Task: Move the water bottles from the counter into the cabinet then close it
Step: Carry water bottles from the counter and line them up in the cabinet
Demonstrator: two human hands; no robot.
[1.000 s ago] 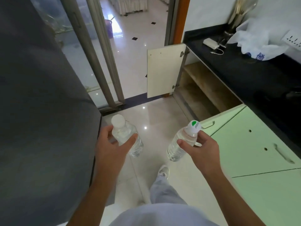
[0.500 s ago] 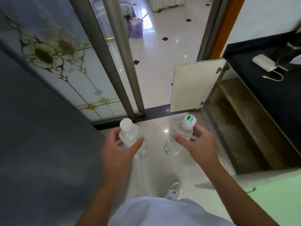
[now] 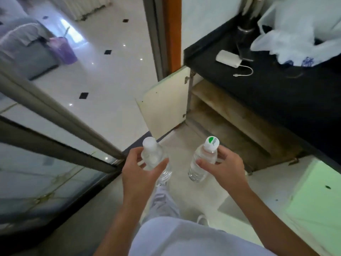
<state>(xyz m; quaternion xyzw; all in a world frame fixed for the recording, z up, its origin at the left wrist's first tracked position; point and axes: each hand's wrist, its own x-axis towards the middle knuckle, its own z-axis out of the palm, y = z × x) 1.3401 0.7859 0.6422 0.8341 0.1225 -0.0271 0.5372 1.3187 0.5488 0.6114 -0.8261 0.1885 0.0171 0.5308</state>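
Observation:
My left hand [image 3: 142, 174] grips a clear water bottle [image 3: 153, 156] with a plain white cap, held upright over the floor. My right hand [image 3: 223, 169] holds a second clear water bottle [image 3: 202, 161] whose white cap bears a green mark. Both bottles hang in front of the cabinet [image 3: 230, 122], which lies under the black counter [image 3: 267, 89]. Its cream door [image 3: 164, 102] stands swung wide to the left, and its brown shelves are bare where visible. The cabinet sits up and to the right of both hands.
A second, green cabinet door [image 3: 313, 196] stands open at the right. On the counter lie a white power bank with a cable [image 3: 228, 59] and a white plastic bag [image 3: 295, 34]. A sliding glass door frame [image 3: 60, 117] runs along the left. The tiled floor lies below.
The view has swung and drawn nearer to the cabinet, which now looks larger. Both hands keep the same hold on their bottles, slightly further apart.

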